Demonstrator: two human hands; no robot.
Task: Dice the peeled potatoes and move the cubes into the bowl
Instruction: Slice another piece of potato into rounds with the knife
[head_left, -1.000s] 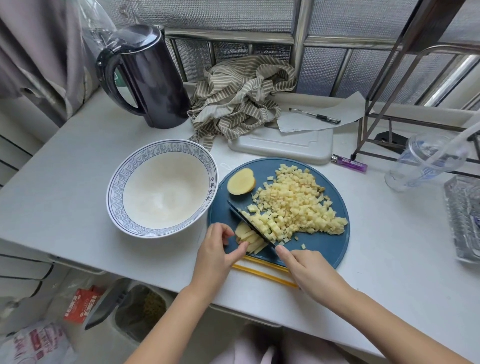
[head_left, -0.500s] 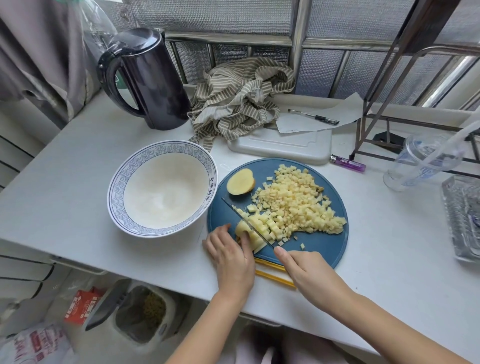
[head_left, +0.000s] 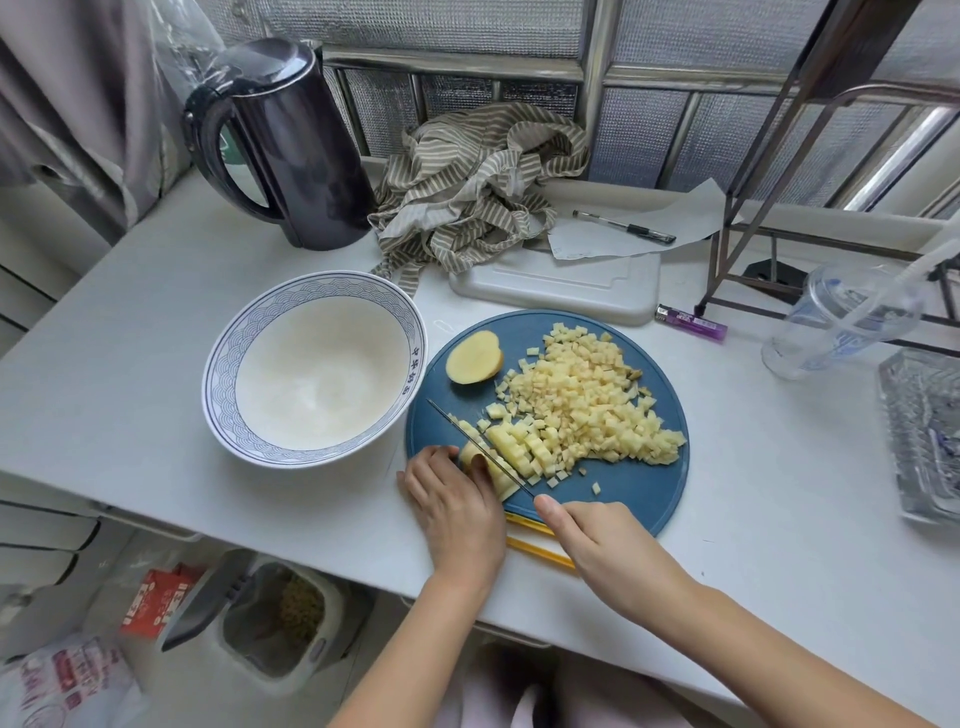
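- My right hand (head_left: 597, 540) is nearest, at the near edge of the blue board (head_left: 649, 499); its fingers are curled round the handle of the knife (head_left: 478, 447), which the hand hides; the thumb lies towards the spine.
- My left hand (head_left: 452, 499) is just beside it, to the left; its curled fingertips hold down the near end of the potato sticks (head_left: 501, 483).
- The blade runs from near-right to far-left and lies across the sticks; the uncut remainder lies on the blade's left, between the edge and my left fingertips; judged a short stub, so the next cuts come close to those fingers.
- To the right of the blade, touching it, lie freshly cut rows; these merge into the main heap of cubes (head_left: 587, 405) across the middle of the board.
- A potato half (head_left: 474, 357) lies at the board's far-left, apart from the heap; uncut.
- The bowl (head_left: 223, 364) stands just left of the board, nearer my left hand; no cubes visible in it; transfer judged not yet begun.
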